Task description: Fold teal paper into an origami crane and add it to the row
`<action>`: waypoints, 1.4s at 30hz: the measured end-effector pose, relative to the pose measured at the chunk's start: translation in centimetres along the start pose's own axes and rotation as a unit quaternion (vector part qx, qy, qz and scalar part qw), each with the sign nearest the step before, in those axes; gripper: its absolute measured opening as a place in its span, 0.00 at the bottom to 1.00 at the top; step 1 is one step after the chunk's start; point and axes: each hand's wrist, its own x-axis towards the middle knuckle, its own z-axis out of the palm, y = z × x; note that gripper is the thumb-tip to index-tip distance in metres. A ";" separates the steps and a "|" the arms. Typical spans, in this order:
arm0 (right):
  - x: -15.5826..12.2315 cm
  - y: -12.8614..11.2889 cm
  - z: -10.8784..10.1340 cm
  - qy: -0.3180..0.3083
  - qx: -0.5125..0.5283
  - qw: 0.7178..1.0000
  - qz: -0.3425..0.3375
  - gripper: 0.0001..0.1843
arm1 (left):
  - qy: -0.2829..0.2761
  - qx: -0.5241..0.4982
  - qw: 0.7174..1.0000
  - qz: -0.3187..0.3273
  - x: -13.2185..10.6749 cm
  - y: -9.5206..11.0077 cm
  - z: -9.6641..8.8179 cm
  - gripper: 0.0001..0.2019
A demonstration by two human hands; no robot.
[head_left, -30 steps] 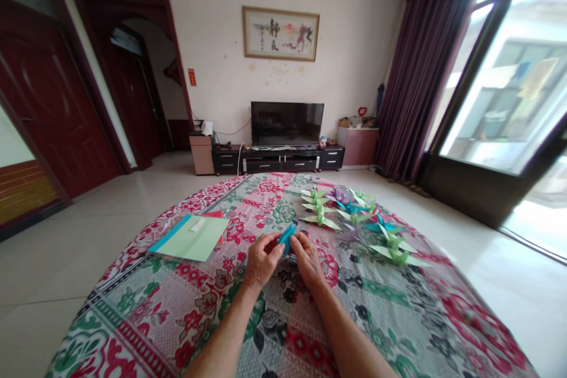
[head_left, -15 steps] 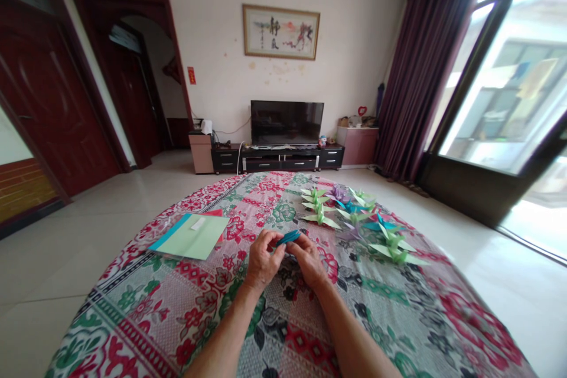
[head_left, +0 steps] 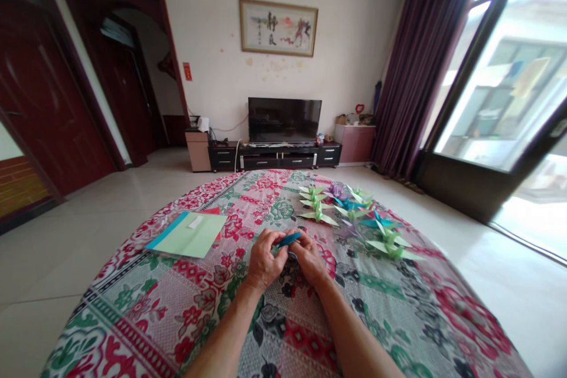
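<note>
Where the blue folded paper point(head_left: 289, 240) lies: between the left hand point(head_left: 264, 261) and right hand point(head_left: 310, 258), over the tabletop point(head_left: 186, 301), its long axis running crosswise, both hands equally near.
Left grip: thumb and fingers pinched on the paper's left end.
Right grip: fingers seemingly closed on the opposite end, contact partly hidden.
Paper cranes point(head_left: 318, 215): off to the right.

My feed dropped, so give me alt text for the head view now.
The left hand and right hand hold folded blue paper over a floral tablecloth. Green, blue and purple paper birds sit right, stacked sheets left, a dark television beyond.
</note>
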 end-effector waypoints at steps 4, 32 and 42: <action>-0.1 -0.4 0.2 -0.007 0.030 0.999 0.009 0.06 | 0.007 0.005 1.000 0.007 -0.1 -0.2 0.1 0.07; 0.0 1.0 0.0 -0.026 0.013 0.998 0.059 0.14 | 0.011 -0.308 0.909 -0.281 0.3 -1.6 -0.2 0.13; 0.0 1.7 0.4 -0.080 0.012 0.993 0.082 0.13 | 0.028 -0.342 0.883 -0.320 0.4 -1.6 -0.3 0.12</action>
